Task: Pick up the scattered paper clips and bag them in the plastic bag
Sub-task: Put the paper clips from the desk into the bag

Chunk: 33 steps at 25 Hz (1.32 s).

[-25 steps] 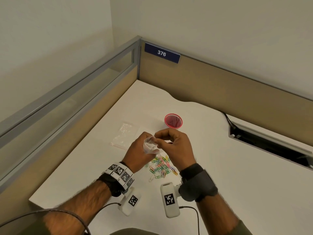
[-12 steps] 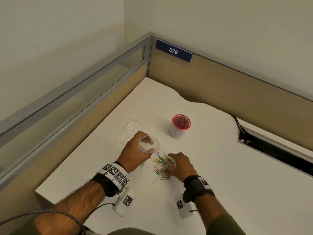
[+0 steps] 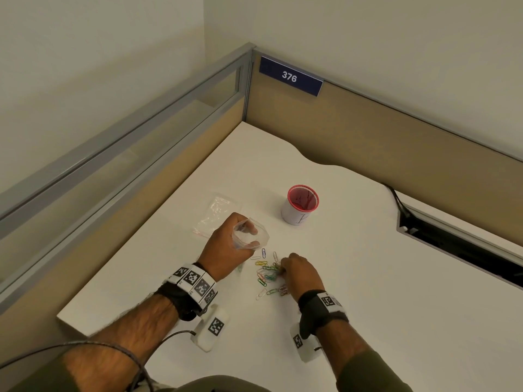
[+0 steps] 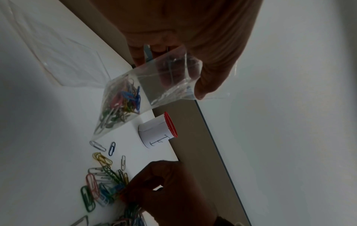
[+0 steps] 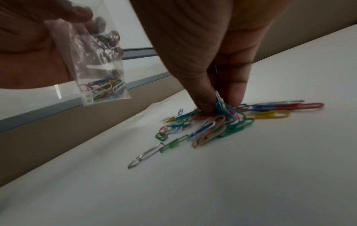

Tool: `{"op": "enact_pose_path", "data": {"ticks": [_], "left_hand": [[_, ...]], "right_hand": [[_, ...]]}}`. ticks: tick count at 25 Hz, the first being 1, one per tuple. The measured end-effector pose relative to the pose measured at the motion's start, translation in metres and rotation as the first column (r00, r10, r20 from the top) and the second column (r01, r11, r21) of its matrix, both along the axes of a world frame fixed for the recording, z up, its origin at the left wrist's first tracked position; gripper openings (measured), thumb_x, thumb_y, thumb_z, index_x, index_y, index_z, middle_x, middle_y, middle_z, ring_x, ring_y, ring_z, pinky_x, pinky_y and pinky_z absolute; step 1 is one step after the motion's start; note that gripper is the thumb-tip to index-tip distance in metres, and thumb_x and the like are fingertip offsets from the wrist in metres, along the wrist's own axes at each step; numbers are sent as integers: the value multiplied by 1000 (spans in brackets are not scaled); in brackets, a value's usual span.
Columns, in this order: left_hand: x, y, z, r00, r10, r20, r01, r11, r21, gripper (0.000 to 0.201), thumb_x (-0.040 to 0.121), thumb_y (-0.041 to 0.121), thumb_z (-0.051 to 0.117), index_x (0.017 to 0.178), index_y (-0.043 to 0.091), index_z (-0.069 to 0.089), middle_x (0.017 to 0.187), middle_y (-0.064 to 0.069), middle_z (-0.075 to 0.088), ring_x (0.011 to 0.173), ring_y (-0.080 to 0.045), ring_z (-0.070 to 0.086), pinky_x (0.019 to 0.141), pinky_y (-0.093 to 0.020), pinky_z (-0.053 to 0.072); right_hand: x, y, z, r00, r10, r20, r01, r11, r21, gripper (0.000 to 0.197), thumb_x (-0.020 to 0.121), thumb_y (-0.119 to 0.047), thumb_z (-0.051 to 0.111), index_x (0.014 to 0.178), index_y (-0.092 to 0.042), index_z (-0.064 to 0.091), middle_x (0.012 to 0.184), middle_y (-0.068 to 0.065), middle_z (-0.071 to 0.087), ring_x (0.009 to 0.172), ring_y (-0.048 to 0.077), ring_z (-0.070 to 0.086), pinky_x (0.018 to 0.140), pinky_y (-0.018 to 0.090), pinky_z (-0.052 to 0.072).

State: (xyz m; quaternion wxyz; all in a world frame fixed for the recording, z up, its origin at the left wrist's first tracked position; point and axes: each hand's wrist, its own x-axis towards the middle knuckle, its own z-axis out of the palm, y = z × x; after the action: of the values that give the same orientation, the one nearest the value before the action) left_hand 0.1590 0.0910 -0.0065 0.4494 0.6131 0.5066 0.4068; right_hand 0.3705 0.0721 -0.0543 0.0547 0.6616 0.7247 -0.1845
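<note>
Left hand: the left hand (image 3: 226, 246) holds the plastic bag (image 3: 250, 234) above the desk (image 3: 368, 292), fingers and thumb curled round its top so the mouth stays agape.
Plastic bag: clear and small; the left wrist view shows a cluster of coloured clips already lying in its lower corner, which hangs just above the desk surface.
Right hand: the right hand (image 3: 298, 271) is down on the pile, thumb and fingertips (image 5: 234, 93) pressed together on a small bunch of clips, pinching them against the desk.
Paper clips: the loose paper clips (image 3: 268, 274) lie in a heap on the desk near its front edge, between the 2 hands, with a few strays toward the bag and 1 bare metal clip (image 5: 144, 155) apart on the near side.
Step in hand: judged to be the gathering of another pinch of clips for transfer to the bag; much of the pile is not yet bagged.
Technique: take a modest bunch, since clips interlock and a large tangle may snag on the bag's mouth or shed pieces on the way; lift straight up, carry it over the opening and release only once the fingertips are inside the rim.
Support: keeping the bag's mouth wide, level and close to the pile shortens the carry.
Surroundings: a red-rimmed white cup (image 3: 301, 206) stands farther back on the desk, and spare clear bags (image 3: 218, 212) lie flat toward the left edge, beyond the left hand.
</note>
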Motion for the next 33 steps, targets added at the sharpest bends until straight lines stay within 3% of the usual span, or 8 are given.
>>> {"op": "enact_pose_path", "data": {"ticks": [8, 10, 15, 19, 23, 28, 31, 33], "left_hand": [[3, -1, -1, 1000, -8, -11, 8, 1000, 11, 37, 77, 6, 80, 103, 20, 58, 105, 5, 69, 109, -11, 63, 100, -28, 48], [5, -2, 0, 1000, -16, -13, 16, 1000, 18, 36, 78, 6, 80, 103, 19, 57, 104, 5, 69, 109, -11, 63, 99, -26, 48], [2, -5, 1, 1000, -14, -15, 14, 1000, 24, 36, 78, 7, 79, 103, 21, 57, 106, 4, 69, 110, -11, 63, 99, -24, 47], [-1, -5, 2, 1000, -13, -17, 13, 1000, 20, 36, 77, 6, 79, 104, 19, 58, 106, 3, 69, 111, -12, 63, 99, -24, 47], [0, -5, 5, 999, -12, -32, 13, 1000, 14, 36, 78, 7, 80, 104, 17, 58, 105, 6, 69, 111, -9, 62, 94, -15, 46], [-1, 0, 5, 999, -10, -31, 11, 1000, 13, 37, 77, 6, 80, 104, 19, 57, 104, 7, 68, 110, -9, 62, 94, -16, 45], [2, 0, 4, 999, -10, -31, 10, 1000, 7, 35, 78, 6, 80, 102, 20, 58, 105, 6, 69, 110, -7, 62, 93, -16, 45], [4, -1, 3, 999, -13, -38, 13, 1000, 8, 36, 78, 6, 80, 103, 19, 58, 104, 8, 69, 110, -8, 62, 93, -18, 47]], "right_hand": [[23, -2, 12, 943, -232, -239, 246, 969, 29, 19, 83, -1, 52, 87, -9, 69, 94, 9, 72, 90, 27, 65, 75, 30, 50], [25, -6, 11, 952, -218, -215, 221, 975, -11, 19, 84, -8, 58, 100, -13, 67, 104, 9, 69, 97, 26, 63, 80, 31, 49], [20, -21, 3, 996, -78, -30, 74, 988, -138, 60, 74, -43, 74, 125, -22, 51, 118, 4, 50, 111, 25, 48, 89, 41, 50], [10, -24, -6, 999, -4, 46, 4, 1000, -1, 24, 90, -23, 57, 113, -15, 58, 111, 9, 53, 105, 28, 52, 79, 39, 52], [10, -21, -7, 999, -26, 42, 25, 999, 35, 12, 93, -15, 52, 100, -10, 59, 105, 12, 59, 93, 28, 59, 75, 35, 49], [20, -13, 18, 961, -214, -177, 224, 974, 43, 15, 87, -14, 62, 101, -12, 68, 103, 8, 70, 93, 25, 64, 82, 32, 52], [20, -10, 56, 863, -263, -432, 331, 939, 89, 11, 83, -12, 69, 94, -12, 71, 91, 6, 73, 80, 20, 67, 78, 32, 57], [12, -5, 89, 779, -232, -583, 380, 914, 144, 11, 81, -10, 73, 91, -13, 72, 85, 3, 72, 74, 16, 67, 69, 16, 55]]}}
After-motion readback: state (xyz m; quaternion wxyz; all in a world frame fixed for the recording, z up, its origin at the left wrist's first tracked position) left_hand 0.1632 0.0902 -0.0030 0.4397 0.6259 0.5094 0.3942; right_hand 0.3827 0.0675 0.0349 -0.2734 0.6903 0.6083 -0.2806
